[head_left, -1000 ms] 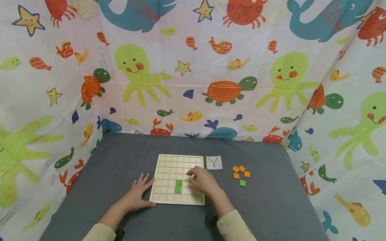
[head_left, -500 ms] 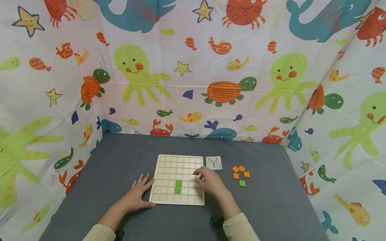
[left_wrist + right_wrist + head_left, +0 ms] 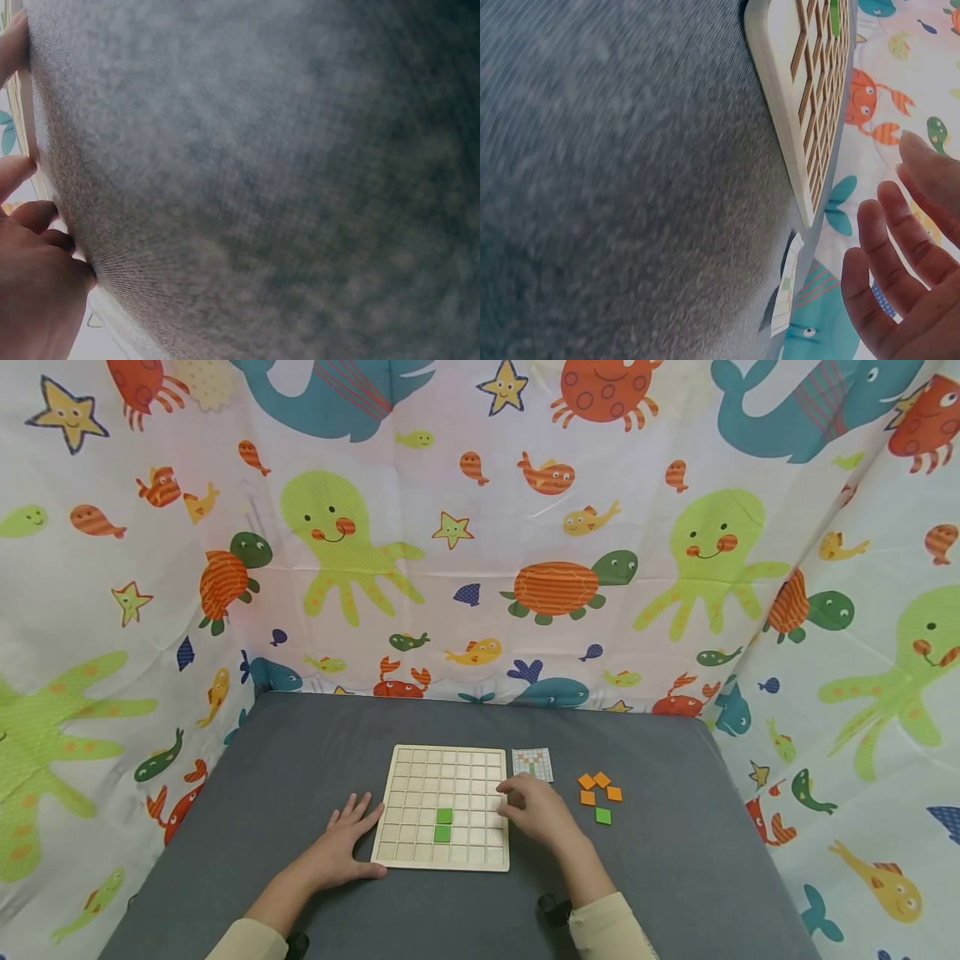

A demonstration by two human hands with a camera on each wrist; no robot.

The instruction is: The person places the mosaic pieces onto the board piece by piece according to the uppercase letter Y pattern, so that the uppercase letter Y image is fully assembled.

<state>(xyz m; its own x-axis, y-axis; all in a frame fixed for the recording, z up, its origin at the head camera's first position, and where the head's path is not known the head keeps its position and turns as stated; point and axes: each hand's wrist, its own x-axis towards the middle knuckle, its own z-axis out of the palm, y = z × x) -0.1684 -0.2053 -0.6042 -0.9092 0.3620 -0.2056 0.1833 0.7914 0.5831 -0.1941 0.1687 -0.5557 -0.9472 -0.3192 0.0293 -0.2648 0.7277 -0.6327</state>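
Observation:
A pale wooden grid board (image 3: 401,839) lies on the grey table, with two green square tiles (image 3: 443,833) set one above the other in its cells. My left hand (image 3: 337,850) rests beside it with spread fingers; thumb and index finger touch the board's left edge, also seen from the side in the left wrist view. Over the board's right edge hovers my right hand (image 3: 538,812), its fingers loosely bent. No tile shows among the right fingers (image 3: 876,225) in the right wrist view.
A small printed pattern card (image 3: 531,762) lies off the board's upper right corner, partly behind the right hand. Farther right are several orange tiles (image 3: 588,797) and one green tile (image 3: 603,816) on the grey cloth (image 3: 675,877). A sea-animal curtain (image 3: 450,610) encloses the table.
My right hand has drawn back rightward from above the middle of the board to its right edge. The left hand, board and tiles have stayed in place.

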